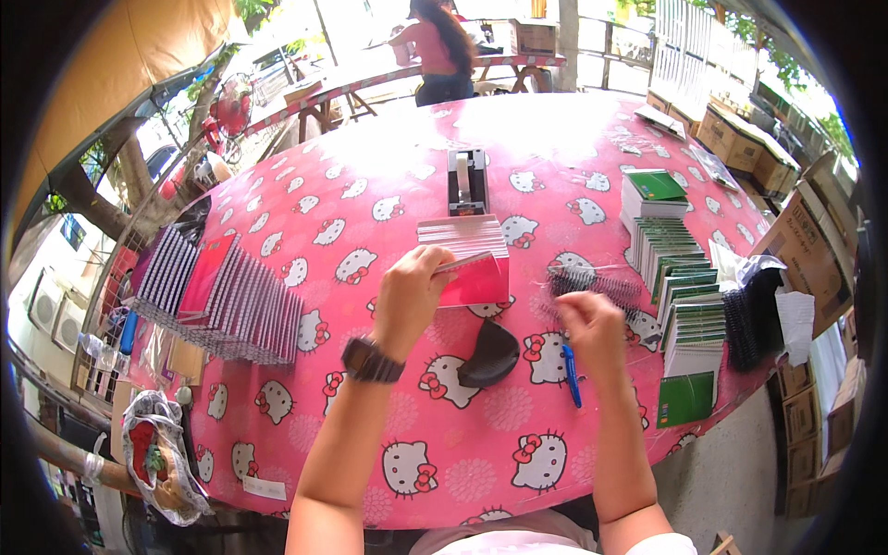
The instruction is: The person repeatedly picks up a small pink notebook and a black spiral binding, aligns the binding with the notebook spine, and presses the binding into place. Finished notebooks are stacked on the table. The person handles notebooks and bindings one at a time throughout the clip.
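Left hand [412, 289] in a pinch on a red booklet [477, 278], right hand [597, 326] by black coils [606, 284], grip unclear

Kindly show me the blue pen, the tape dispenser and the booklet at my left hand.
Blue pen [572, 376], head view: its barrel.
Tape dispenser [468, 185], head view: its body.
Booklet [475, 280], head view: its pink-red cover.
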Demonstrator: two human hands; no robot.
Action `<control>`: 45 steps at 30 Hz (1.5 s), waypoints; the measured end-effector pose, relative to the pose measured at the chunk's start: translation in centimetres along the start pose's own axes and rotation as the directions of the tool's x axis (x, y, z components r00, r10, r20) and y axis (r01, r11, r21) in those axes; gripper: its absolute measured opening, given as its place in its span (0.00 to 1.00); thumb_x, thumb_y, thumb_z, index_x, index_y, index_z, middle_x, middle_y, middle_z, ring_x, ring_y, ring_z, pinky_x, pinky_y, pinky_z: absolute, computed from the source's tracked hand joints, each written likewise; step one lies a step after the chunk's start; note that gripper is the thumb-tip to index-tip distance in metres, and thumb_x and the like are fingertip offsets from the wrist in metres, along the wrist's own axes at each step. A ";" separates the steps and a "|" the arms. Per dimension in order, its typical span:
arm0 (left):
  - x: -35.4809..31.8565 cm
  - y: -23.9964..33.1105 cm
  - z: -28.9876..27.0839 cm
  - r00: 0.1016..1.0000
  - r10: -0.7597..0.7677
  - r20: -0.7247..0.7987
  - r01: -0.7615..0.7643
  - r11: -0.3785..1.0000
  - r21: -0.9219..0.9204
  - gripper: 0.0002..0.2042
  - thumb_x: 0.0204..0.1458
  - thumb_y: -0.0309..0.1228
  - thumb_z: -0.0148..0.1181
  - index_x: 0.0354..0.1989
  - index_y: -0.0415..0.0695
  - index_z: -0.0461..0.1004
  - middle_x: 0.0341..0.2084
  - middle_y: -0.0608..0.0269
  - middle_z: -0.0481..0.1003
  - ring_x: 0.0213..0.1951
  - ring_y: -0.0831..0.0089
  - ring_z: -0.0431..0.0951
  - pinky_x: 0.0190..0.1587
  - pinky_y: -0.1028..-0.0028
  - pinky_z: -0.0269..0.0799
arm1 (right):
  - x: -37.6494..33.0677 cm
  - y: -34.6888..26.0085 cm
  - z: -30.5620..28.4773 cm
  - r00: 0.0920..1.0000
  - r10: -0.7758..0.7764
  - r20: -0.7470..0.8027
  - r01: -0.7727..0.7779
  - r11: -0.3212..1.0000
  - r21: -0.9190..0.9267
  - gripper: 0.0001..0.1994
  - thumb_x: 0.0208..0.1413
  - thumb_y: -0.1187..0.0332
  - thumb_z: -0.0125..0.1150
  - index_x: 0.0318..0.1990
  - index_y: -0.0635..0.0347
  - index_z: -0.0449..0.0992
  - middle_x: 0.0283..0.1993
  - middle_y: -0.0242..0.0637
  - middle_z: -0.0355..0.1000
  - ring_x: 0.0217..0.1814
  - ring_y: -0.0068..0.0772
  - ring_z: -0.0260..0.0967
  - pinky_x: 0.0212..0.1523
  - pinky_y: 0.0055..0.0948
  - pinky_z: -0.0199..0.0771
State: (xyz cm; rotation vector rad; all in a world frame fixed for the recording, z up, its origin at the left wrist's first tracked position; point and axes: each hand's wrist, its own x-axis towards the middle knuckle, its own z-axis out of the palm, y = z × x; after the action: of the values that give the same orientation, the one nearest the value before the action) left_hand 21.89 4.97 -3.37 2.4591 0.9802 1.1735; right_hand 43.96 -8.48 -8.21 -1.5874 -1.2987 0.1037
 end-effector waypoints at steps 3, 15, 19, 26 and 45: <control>-3.1 2.2 -2.9 0.996 0.093 0.008 -0.093 0.995 -0.021 0.10 0.43 0.19 0.62 0.35 0.42 0.73 0.31 0.58 0.76 0.32 0.64 0.79 0.32 0.71 0.74 | 0.5 2.6 -2.0 0.980 0.173 0.099 -0.140 0.949 -0.282 0.07 0.46 0.70 0.65 0.34 0.59 0.78 0.31 0.39 0.75 0.39 0.38 0.72 0.43 0.35 0.72; -10.9 2.2 -4.1 0.996 0.075 -0.052 -0.069 0.991 0.113 0.09 0.46 0.22 0.60 0.36 0.46 0.75 0.29 0.66 0.77 0.35 0.68 0.76 0.39 0.68 0.66 | -0.4 3.9 1.5 0.976 0.071 0.205 0.001 0.943 -0.333 0.13 0.42 0.77 0.67 0.38 0.59 0.76 0.36 0.41 0.69 0.37 0.44 0.71 0.42 0.36 0.73; -12.3 1.0 -3.4 1.000 -0.002 0.024 -0.003 0.979 0.206 0.10 0.47 0.21 0.57 0.39 0.45 0.74 0.30 0.65 0.76 0.36 0.67 0.76 0.41 0.68 0.65 | 1.1 4.0 0.5 0.957 0.054 0.286 0.014 0.973 -0.229 0.13 0.42 0.80 0.64 0.38 0.59 0.76 0.34 0.41 0.71 0.39 0.42 0.71 0.44 0.35 0.72; -12.7 1.8 -3.9 0.999 0.005 0.032 -0.014 0.961 0.275 0.18 0.48 0.19 0.54 0.48 0.46 0.73 0.32 0.67 0.75 0.38 0.69 0.74 0.43 0.69 0.61 | 2.2 0.5 -1.1 0.969 -0.047 0.242 0.130 0.932 -0.338 0.20 0.41 0.85 0.50 0.44 0.62 0.75 0.42 0.48 0.69 0.47 0.46 0.66 0.52 0.37 0.67; -13.1 2.7 -2.0 0.997 0.010 0.073 -0.032 0.953 0.300 0.12 0.48 0.28 0.60 0.43 0.50 0.74 0.30 0.71 0.74 0.35 0.73 0.71 0.41 0.69 0.57 | -3.9 -6.6 7.1 0.907 0.058 0.416 0.072 0.954 -0.290 0.19 0.59 0.72 0.47 0.57 0.65 0.64 0.46 0.49 0.64 0.50 0.48 0.66 0.48 0.40 0.71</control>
State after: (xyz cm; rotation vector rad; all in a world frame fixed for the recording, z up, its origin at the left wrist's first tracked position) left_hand 15.75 -5.87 -8.60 2.7291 1.1928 0.9979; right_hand 33.51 -7.72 -8.65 -1.8872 -1.7191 0.2693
